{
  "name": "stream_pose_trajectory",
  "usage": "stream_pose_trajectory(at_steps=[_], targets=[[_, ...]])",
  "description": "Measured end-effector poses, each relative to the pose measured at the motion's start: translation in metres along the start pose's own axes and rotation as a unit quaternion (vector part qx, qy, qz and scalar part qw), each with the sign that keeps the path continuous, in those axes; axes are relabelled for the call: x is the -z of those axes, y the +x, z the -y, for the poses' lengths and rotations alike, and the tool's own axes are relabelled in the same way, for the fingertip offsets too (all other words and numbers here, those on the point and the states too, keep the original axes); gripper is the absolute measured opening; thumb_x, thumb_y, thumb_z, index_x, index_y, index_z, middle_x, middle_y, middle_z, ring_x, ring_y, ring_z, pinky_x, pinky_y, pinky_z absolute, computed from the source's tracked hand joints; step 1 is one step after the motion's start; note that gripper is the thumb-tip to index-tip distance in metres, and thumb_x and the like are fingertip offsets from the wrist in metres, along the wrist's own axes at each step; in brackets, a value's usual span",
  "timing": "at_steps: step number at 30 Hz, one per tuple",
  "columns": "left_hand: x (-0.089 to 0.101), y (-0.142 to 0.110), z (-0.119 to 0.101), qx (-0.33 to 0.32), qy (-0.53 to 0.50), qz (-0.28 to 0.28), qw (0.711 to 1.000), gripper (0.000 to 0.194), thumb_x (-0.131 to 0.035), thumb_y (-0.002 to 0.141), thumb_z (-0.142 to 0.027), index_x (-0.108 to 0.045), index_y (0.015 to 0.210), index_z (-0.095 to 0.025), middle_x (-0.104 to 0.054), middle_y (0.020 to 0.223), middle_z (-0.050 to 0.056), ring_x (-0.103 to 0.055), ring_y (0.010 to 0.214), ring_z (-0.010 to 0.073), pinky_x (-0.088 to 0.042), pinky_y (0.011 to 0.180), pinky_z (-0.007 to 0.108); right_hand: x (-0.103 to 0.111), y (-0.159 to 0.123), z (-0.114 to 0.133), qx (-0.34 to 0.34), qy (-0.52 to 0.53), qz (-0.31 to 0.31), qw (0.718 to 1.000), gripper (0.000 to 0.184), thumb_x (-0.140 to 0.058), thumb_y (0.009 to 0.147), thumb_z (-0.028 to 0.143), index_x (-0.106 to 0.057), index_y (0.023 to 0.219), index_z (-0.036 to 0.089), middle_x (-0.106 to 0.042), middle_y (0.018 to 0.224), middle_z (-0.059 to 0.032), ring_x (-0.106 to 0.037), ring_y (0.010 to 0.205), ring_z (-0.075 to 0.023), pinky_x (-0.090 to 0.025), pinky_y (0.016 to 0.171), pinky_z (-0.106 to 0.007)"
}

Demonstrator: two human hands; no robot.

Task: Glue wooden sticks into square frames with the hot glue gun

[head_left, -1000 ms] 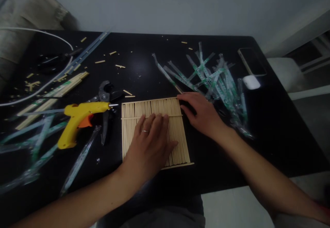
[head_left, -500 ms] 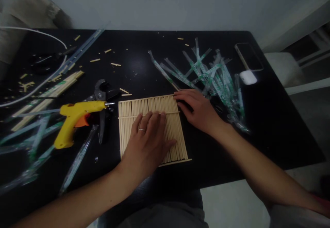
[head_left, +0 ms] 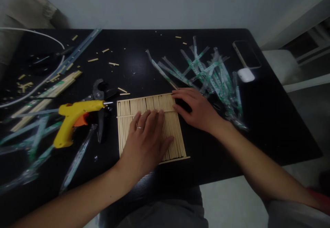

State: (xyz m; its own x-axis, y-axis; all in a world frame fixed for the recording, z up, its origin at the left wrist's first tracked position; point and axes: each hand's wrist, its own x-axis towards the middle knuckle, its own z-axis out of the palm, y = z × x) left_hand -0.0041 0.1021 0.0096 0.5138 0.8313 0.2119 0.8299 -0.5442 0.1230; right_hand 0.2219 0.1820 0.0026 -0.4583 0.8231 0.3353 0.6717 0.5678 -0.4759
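A flat square panel of wooden chopsticks [head_left: 167, 128] laid side by side rests on the black table. Thin sticks run across its top and bottom edges, and another crosses its upper part. My left hand [head_left: 145, 137] lies spread on the panel, fingertips along that upper crosspiece, covering the lower left middle. At the upper right corner, my right hand [head_left: 193, 106] touches the edge with fingers stretched and thumb apart. To the left of the panel lies a yellow hot glue gun [head_left: 74, 116], nozzle towards it, over a dark hand cutter [head_left: 99, 94].
Clear, green-printed wrappers [head_left: 219, 77] are heaped at the back right, beside a phone [head_left: 246, 54] and a white earbud case [head_left: 245, 75]. On the left are loose chopsticks [head_left: 51, 97], more wrappers [head_left: 40, 135], a white cable [head_left: 48, 34] and black-handled scissors or pliers [head_left: 43, 61]. Cut bits are scattered behind.
The view has shifted, so the table and everything on it appear slightly further left and up. Both hands keep nearly the same places on the panel.
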Motion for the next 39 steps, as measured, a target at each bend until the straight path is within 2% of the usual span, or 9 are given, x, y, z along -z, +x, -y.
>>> stream_pose_trajectory(at_steps=[3, 9, 13, 17, 27, 34, 39], targets=[[-0.0005, -0.0001, 0.0001, -0.002, -0.003, -0.004, 1.0, 0.063, -0.052, 0.106, -0.043, -0.05, 0.152, -0.001, -0.06, 0.144, 0.025, -0.053, 0.137, 0.0398, -0.039, 0.122, 0.058, 0.0023, -0.0005, 0.0008, 0.009, 0.005, 0.003, 1.0, 0.028, -0.067, 0.101, 0.035, -0.068, 0.126, 0.023, -0.074, 0.134, -0.012, -0.064, 0.132, -0.0316, -0.051, 0.116, -0.057], [0.0, -0.0001, 0.0, 0.001, 0.001, -0.007, 1.0, 0.059, -0.052, 0.106, -0.039, -0.05, 0.152, -0.002, -0.06, 0.145, 0.024, -0.054, 0.138, 0.0389, -0.039, 0.122, 0.057, 0.0082, -0.003, 0.0032, 0.022, -0.007, 0.04, 0.999, 0.059, -0.082, 0.089, 0.051, -0.063, 0.137, 0.021, -0.066, 0.144, -0.0158, -0.059, 0.138, -0.0366, -0.048, 0.117, -0.06], [0.0005, -0.0004, 0.0004, -0.008, 0.018, -0.01, 1.0, 0.053, -0.05, 0.106, -0.031, -0.051, 0.151, -0.001, -0.06, 0.145, 0.024, -0.054, 0.138, 0.0382, -0.04, 0.122, 0.056, 0.0078, -0.0041, 0.004, 0.017, -0.013, 0.048, 0.999, 0.072, -0.085, 0.085, 0.054, -0.059, 0.143, 0.021, -0.064, 0.145, -0.0175, -0.057, 0.139, -0.0386, -0.047, 0.117, -0.062], [0.0011, -0.0009, 0.0016, -0.014, 0.019, -0.005, 1.0, 0.053, -0.05, 0.104, -0.022, -0.048, 0.154, -0.002, -0.06, 0.147, 0.023, -0.053, 0.139, 0.0376, -0.041, 0.121, 0.056, 0.0068, -0.0043, 0.0042, 0.021, -0.01, 0.049, 0.999, 0.072, -0.085, 0.085, 0.052, -0.058, 0.143, 0.019, -0.063, 0.145, -0.0179, -0.056, 0.14, -0.0376, -0.047, 0.118, -0.06], [0.0014, -0.0008, 0.0007, -0.012, 0.015, -0.009, 1.0, 0.052, -0.051, 0.104, -0.022, -0.05, 0.152, -0.001, -0.06, 0.145, 0.023, -0.054, 0.138, 0.0392, -0.04, 0.121, 0.056, 0.006, -0.0044, 0.0027, 0.023, -0.011, 0.051, 0.998, 0.074, -0.084, 0.085, 0.055, -0.058, 0.145, 0.019, -0.063, 0.146, -0.0185, -0.057, 0.14, -0.0386, -0.046, 0.118, -0.062], [0.0012, -0.0008, 0.0021, -0.008, -0.002, 0.002, 1.0, 0.067, -0.055, 0.104, -0.046, -0.049, 0.153, -0.001, -0.059, 0.143, 0.025, -0.053, 0.137, 0.0418, -0.039, 0.121, 0.059, 0.0065, -0.0046, 0.0031, 0.019, -0.015, 0.052, 0.998, 0.075, -0.084, 0.085, 0.054, -0.058, 0.146, 0.018, -0.062, 0.147, -0.0183, -0.056, 0.14, -0.038, -0.046, 0.119, -0.06], [0.0013, -0.0011, 0.0015, -0.003, -0.003, 0.007, 1.0, 0.071, -0.06, 0.101, -0.048, -0.049, 0.153, 0.0, -0.058, 0.144, 0.026, -0.052, 0.138, 0.0423, -0.037, 0.122, 0.059, 0.0065, -0.0041, 0.0031, 0.022, -0.015, 0.052, 0.998, 0.076, -0.083, 0.085, 0.057, -0.058, 0.145, 0.016, -0.063, 0.146, -0.0192, -0.056, 0.14, -0.038, -0.047, 0.118, -0.06]])
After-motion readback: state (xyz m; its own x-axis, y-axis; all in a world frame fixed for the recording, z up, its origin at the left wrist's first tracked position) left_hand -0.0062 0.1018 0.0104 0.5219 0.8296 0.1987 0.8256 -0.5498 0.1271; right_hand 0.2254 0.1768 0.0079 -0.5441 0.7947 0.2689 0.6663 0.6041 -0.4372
